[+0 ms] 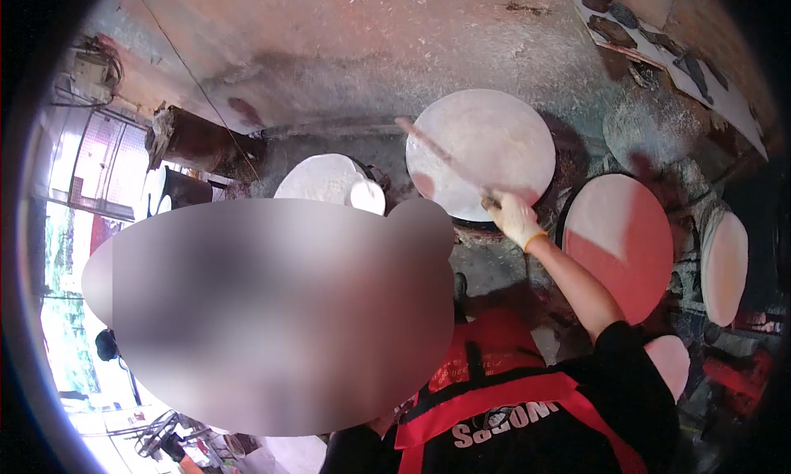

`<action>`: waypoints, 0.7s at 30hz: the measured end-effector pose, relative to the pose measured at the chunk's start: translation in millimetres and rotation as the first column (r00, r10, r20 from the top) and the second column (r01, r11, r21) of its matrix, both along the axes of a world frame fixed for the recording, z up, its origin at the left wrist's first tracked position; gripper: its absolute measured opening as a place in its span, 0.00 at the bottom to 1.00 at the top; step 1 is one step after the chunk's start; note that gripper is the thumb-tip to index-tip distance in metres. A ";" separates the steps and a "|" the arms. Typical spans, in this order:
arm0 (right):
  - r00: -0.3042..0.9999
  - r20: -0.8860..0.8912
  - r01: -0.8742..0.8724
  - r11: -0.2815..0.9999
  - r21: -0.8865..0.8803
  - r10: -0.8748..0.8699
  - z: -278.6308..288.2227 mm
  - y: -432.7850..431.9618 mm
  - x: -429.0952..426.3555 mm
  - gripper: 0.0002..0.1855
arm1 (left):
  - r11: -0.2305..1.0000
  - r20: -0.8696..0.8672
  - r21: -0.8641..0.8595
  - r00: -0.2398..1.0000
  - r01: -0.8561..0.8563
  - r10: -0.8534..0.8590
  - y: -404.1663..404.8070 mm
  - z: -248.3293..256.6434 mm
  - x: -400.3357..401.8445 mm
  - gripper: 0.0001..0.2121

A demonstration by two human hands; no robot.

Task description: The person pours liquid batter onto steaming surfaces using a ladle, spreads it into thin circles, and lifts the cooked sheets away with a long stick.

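My right hand (516,219), in a white knit work glove with a yellow cuff, grips the near end of a thin wooden stick (445,155). The stick slants up and left across a large pale disc (494,128), its far end reaching past the disc's left edge. A dark rim shows beneath this disc, which resembles a round griddle with a thin pale layer on it. Whether the stick touches the surface, I cannot tell. My left hand is out of view; a large blurred patch covers the left and middle of the picture.
Another pale disc (321,177) with a small white round piece (368,197) lies left. More discs stand right, one half in red light (618,245), one at the edge (724,264). A sooty wall (371,60) rises behind. A cluttered ledge (673,60) is upper right.
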State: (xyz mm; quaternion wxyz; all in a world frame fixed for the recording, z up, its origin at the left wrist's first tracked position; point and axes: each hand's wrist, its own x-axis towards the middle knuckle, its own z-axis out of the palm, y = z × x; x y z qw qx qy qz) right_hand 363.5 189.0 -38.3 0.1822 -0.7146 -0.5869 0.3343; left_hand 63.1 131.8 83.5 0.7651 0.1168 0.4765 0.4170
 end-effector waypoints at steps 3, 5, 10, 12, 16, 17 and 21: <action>0.996 0.023 -0.087 0.977 0.196 0.084 -33.0 -43.1 -11.6 0.19 | 0.987 0.021 -0.162 0.999 -0.024 0.028 -54.2 -55.8 -36.0 0.09; 0.991 0.107 -0.081 0.994 0.067 0.074 -0.2 -66.6 -15.2 0.19 | 0.944 0.255 -0.328 0.960 -0.025 0.114 -77.2 -74.1 -48.7 0.09; 0.956 -0.265 0.199 0.940 0.278 -0.124 -20.1 -82.6 -12.8 0.19 | 0.905 0.614 -0.366 0.787 0.218 0.058 -109.5 -125.9 -64.5 0.07; 0.867 -0.498 0.309 0.780 0.544 0.003 -53.6 -64.5 -47.7 0.23 | 0.909 0.473 -0.409 0.869 0.074 0.142 -129.2 -112.1 -70.6 0.04; 0.099 -0.833 0.146 0.836 -0.529 -0.544 -16.8 -139.4 -79.1 0.07 | 0.784 0.534 -0.558 0.840 0.272 0.089 -119.1 -135.9 -69.3 0.03; -0.050 -0.890 -0.005 0.892 -0.453 -0.452 2.0 -154.5 -90.4 0.07 | 0.754 0.523 -0.589 0.849 0.292 0.079 -117.6 -140.3 -76.0 0.03; 0.183 -0.950 0.379 0.910 -0.168 -0.251 -38.3 -236.6 -106.2 0.12 | 0.628 0.538 -0.580 0.823 0.519 -0.183 -94.5 -155.7 -62.6 0.03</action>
